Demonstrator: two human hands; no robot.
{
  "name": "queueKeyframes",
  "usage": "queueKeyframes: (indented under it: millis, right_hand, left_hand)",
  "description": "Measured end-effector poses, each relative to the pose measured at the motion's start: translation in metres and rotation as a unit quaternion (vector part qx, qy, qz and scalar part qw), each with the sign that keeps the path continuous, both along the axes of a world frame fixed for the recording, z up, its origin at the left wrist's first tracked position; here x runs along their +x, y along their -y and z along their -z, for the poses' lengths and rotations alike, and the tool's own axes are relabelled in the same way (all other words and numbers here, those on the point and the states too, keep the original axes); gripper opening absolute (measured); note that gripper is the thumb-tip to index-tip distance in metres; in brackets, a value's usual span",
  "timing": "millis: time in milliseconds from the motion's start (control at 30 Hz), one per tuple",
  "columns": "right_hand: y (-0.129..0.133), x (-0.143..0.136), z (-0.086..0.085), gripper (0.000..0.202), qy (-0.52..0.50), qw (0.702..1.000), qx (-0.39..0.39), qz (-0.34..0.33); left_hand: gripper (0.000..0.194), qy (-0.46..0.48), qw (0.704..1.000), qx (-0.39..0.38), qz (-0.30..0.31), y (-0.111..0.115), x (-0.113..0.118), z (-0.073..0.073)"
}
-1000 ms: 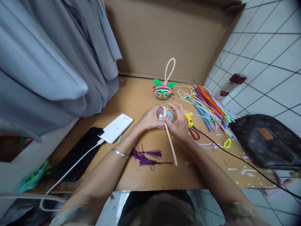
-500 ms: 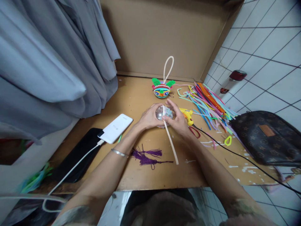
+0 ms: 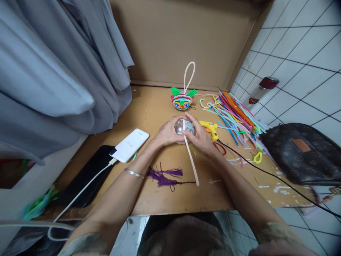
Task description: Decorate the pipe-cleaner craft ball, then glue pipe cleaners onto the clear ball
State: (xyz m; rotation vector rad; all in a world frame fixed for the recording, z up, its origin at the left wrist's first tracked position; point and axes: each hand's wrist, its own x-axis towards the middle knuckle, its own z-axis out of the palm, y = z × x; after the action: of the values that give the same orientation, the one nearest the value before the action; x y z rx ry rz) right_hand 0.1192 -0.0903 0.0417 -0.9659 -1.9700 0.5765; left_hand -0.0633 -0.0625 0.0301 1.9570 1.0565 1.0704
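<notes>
Both hands are on the clear ball (image 3: pixel 181 127) now, right above the table (image 3: pixel 149 199)! The left hand (image 3: pixel 169 131) cups one side, fingers curled round it; the right hand (image 3: pixel 199 137) grips the other, thumb pressing the pale strip (image 3: pixel 190 156) against it.

Both forearms reach forward and converge; left hand (image 3: pixel 169 131) and right hand (image 3: pixel 198 137) curve inward, facing each other.

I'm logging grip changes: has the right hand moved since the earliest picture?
Yes: the right hand has shifted slightly left, away from the yellow glue gun, which now shows more.
</notes>
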Motion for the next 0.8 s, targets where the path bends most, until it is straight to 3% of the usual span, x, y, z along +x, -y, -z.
queueKeyframes:
  millis: [300, 533, 800]
  right_hand:
    - [0.0004, -0.0005, 0.0008, 0.063, 0.02, 1.0, 0.02, 0.013]
    - [0.0011, -0.0008, 0.0007, 0.062, 0.019, 0.999, 0.044, 0.004]
    - [-0.0026, -0.0015, 0.0045, 0.066, 0.007, 0.998, 0.06, 0.026]
  left_hand:
    - [0.076, -0.005, 1.0, -0.007, -0.003, 0.0024, -0.0004, -0.003]
    - [0.098, 0.002, 1.0, -0.017, -0.014, 0.0043, 0.0002, -0.0053]
    - [0.085, -0.001, 1.0, -0.018, -0.016, 0.0048, -0.0005, -0.0029]
